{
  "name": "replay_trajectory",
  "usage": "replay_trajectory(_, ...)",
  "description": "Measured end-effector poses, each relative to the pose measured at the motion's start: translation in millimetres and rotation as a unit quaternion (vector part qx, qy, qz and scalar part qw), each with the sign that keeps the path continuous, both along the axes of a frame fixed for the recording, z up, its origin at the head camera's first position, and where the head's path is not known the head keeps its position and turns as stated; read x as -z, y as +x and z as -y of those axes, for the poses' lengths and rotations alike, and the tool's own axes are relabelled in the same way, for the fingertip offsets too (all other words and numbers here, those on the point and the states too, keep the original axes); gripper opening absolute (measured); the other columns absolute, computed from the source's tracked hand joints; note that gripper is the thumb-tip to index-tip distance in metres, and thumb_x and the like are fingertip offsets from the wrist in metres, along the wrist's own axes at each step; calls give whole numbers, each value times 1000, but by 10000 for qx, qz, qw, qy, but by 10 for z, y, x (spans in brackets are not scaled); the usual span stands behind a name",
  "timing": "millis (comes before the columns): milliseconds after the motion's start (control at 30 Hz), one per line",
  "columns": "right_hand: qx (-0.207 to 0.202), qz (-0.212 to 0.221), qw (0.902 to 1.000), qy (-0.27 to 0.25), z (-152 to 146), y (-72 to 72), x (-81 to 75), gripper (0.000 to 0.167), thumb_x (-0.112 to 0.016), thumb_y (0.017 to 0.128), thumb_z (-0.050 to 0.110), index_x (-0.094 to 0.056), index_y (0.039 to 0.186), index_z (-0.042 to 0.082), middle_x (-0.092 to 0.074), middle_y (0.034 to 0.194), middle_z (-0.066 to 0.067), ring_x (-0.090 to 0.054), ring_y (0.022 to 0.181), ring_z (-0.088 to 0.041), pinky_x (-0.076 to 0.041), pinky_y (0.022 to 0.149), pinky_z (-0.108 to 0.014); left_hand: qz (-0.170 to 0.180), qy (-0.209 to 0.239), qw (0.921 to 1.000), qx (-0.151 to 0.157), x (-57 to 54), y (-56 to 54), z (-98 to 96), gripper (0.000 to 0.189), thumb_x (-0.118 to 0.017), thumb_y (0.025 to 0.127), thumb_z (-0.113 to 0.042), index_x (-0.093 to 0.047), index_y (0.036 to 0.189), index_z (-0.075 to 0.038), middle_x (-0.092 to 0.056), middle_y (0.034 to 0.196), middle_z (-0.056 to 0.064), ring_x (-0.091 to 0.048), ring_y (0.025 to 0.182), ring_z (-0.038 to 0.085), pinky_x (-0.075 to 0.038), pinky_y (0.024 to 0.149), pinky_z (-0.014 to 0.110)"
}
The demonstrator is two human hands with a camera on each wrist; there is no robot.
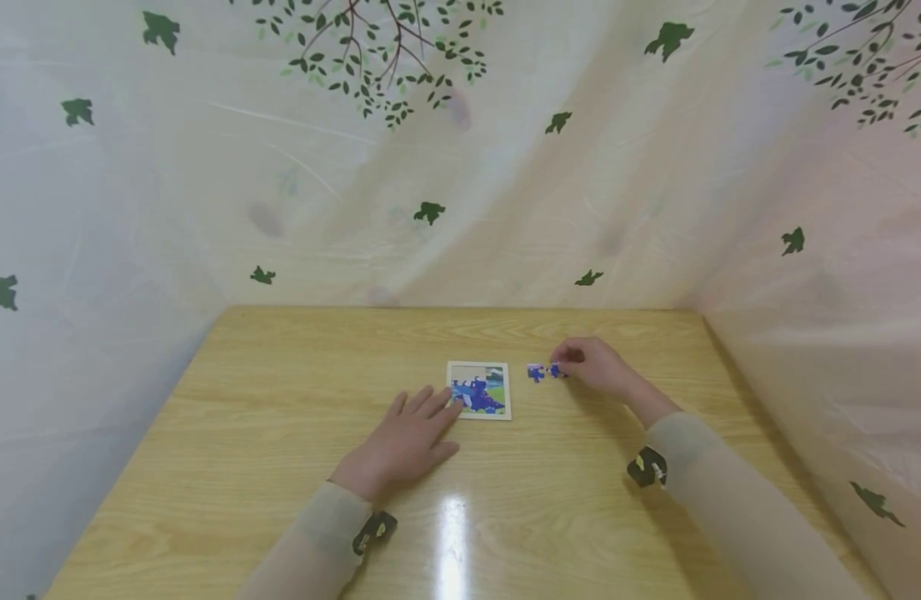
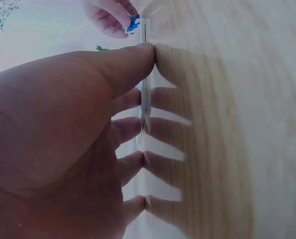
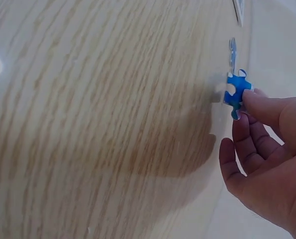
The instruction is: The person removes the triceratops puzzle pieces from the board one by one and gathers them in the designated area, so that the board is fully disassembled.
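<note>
A small square jigsaw puzzle [image 1: 478,402] in a white frame [image 1: 508,400] lies flat, its picture a blue-purple dinosaur on green. A plain pale patch shows at its upper left. My left hand [image 1: 403,442] is spread with straight fingers, and its fingertips rest at the left edge of the frame. To the right, my right hand [image 1: 597,367] pinches a blue jigsaw piece [image 3: 239,89] between thumb and fingers, the piece tilted up on edge. Beside it, a second jigsaw piece [image 1: 535,372] lies on the table between the frame and my right hand.
The wooden table [image 1: 280,433] reaches to a pale curtain [image 1: 340,250] printed with green leaves, which hangs behind it and at both sides. Dark devices [image 1: 646,468] are strapped at both wrists. A bright glare falls on the table's front part.
</note>
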State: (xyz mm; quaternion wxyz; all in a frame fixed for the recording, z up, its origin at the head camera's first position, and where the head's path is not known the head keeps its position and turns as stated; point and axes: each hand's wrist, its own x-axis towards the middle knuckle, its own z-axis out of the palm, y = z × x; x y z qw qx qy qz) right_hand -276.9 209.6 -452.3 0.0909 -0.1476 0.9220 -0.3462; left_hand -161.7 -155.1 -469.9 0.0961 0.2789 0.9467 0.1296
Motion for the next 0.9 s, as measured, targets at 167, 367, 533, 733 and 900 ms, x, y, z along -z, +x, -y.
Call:
replay_trajectory(167, 102, -32, 9999, 61, -4, -33, 49, 11, -69, 108, 4, -77, 116, 4, -74, 111, -10, -66, 110, -30, -55, 104, -54, -18, 62, 10000, -6, 2, 8, 1, 68, -51, 116, -49, -35, 175, -18, -24, 182, 9, -18, 168, 40, -8, 134, 67)
replay_trajectory(367, 107, -103, 9996, 248, -2, -61, 76, 9, -69, 109, 6, -77, 113, 5, -74, 109, -9, -66, 108, -30, -55, 103, -54, -23, 91, 10000, 12, -10, 15, -7, 67, -52, 116, -47, -36, 174, -17, -25, 182, 10, -19, 167, 41, -8, 134, 67)
replay_trajectory(533, 96, -156, 9987, 482, 32, -73, 103, 8, -69, 109, 5, -77, 112, 5, -74, 110, -10, -67, 110, -32, -55, 105, -55, -49, 89, 9999, 29, -17, 15, -6, 67, -53, 116, -45, -37, 174, -15, -26, 181, 11, -19, 167, 42, -9, 133, 68)
replay_trajectory(733, 89, -258, 9973, 685, 54, -84, 147, 9, -68, 109, 6, -77, 112, 6, -74, 111, -10, -67, 111, -31, -55, 105, -55, -25, 95, 9999, 44, -15, 22, -4, 66, -53, 117, -45, -37, 174, -15, -26, 181, 11, -20, 167, 42, -10, 133, 68)
replay_trajectory(900, -121, -642, 9954, 694, 45, -82, 176, 8, -71, 106, 2, -78, 109, 3, -74, 106, -10, -68, 105, -32, -56, 100, -55, -41, 101, 9999, 51, -27, 27, -8, 66, -52, 117, -45, -37, 174, -15, -26, 181, 12, -20, 167, 43, -10, 133, 69)
